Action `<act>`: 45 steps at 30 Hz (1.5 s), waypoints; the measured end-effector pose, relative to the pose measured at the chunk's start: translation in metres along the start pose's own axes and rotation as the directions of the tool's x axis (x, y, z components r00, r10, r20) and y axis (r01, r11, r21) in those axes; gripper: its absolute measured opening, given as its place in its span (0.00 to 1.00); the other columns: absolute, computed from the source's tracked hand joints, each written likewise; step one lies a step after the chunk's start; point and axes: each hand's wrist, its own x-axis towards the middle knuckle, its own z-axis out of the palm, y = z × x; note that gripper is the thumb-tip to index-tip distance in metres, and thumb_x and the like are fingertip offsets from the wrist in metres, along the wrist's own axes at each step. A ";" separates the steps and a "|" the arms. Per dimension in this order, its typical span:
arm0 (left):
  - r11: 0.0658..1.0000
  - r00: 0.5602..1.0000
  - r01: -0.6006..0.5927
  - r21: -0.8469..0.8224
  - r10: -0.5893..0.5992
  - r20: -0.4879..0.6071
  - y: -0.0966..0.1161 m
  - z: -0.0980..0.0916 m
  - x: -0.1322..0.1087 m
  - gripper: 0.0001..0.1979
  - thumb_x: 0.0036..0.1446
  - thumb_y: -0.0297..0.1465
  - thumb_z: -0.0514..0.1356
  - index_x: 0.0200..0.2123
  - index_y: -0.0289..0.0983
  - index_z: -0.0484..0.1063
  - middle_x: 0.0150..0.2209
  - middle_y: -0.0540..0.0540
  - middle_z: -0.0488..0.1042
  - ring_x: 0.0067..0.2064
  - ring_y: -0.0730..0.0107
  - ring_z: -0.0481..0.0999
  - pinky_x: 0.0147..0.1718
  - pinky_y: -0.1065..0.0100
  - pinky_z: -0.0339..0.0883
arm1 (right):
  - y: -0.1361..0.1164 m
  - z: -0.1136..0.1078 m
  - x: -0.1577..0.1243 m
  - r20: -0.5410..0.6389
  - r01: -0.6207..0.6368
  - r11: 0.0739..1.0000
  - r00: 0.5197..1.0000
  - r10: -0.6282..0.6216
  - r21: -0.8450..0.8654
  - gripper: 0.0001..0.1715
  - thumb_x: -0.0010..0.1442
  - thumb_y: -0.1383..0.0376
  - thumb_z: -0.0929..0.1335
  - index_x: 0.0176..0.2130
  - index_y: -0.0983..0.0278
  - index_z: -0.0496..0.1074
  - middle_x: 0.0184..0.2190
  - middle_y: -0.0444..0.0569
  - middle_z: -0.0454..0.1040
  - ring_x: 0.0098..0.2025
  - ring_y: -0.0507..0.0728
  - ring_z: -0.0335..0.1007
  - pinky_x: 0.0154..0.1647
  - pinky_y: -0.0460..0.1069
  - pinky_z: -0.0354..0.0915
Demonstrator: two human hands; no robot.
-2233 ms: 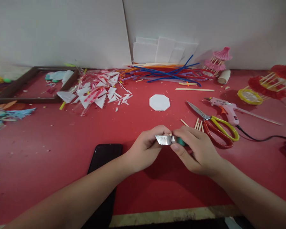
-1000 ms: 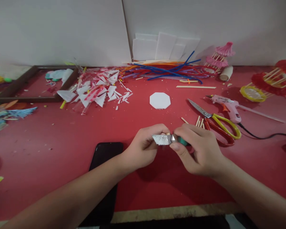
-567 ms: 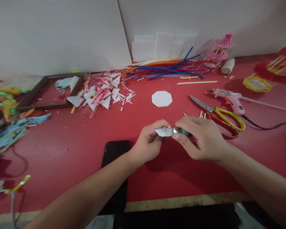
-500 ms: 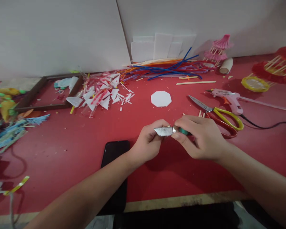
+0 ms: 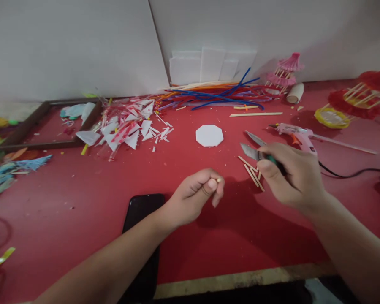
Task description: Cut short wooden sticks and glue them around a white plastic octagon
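My left hand (image 5: pixel 198 192) is closed in a pinch on a small wooden stick (image 5: pixel 218 180); only its pale end shows between thumb and forefinger. In my right hand (image 5: pixel 291 175) is a craft knife (image 5: pixel 249 151), its blade pointing left and its green handle mostly covered by my fingers. Beneath and left of that hand lie several short cut wooden sticks (image 5: pixel 252 175). A white octagonal card (image 5: pixel 209 136) rests flat on the red table (image 5: pixel 183 169), beyond both hands. The scissors (image 5: pixel 254 138) lie partly hidden behind my right hand.
A black phone (image 5: pixel 144 207) lies under my left forearm. To the right are a pink glue gun (image 5: pixel 296 133) and a red-and-yellow stick model (image 5: pixel 351 103). At the back lie blue and orange pipe cleaners (image 5: pixel 221 95); scraps (image 5: pixel 126 126) are heaped at the left.
The knife has moved right, away from my left hand, which keeps its pinch. Short sticks are now uncovered on the table, and my right hand covers the scissors' handles.
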 end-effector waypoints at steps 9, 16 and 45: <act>0.961 0.995 0.068 -0.269 -0.086 -0.056 -0.013 0.005 0.002 0.14 0.66 0.43 0.59 0.39 0.37 0.70 0.22 0.56 0.61 0.23 0.78 0.56 0.25 0.72 0.54 | -0.021 0.024 -0.005 0.238 0.000 0.980 0.970 -0.047 0.197 0.13 0.69 0.58 0.62 0.35 0.63 0.66 0.27 0.43 0.69 0.27 0.50 0.61 0.28 0.47 0.54; 0.979 0.998 0.038 -0.199 -0.048 -0.045 -0.007 0.008 -0.002 0.10 0.68 0.37 0.58 0.38 0.38 0.64 0.26 0.54 0.63 0.26 0.77 0.58 0.28 0.73 0.54 | -0.028 0.028 -0.010 0.241 0.031 0.988 0.968 -0.067 0.150 0.15 0.69 0.57 0.61 0.35 0.63 0.66 0.26 0.43 0.67 0.26 0.51 0.59 0.27 0.48 0.52; 0.995 0.995 -0.046 0.093 0.054 -0.086 -0.001 0.007 -0.004 0.06 0.69 0.32 0.55 0.38 0.39 0.63 0.31 0.51 0.66 0.30 0.76 0.63 0.30 0.73 0.57 | -0.033 0.026 -0.009 0.274 0.010 0.981 0.959 -0.064 0.195 0.16 0.69 0.56 0.61 0.34 0.64 0.66 0.25 0.43 0.67 0.26 0.51 0.58 0.27 0.48 0.51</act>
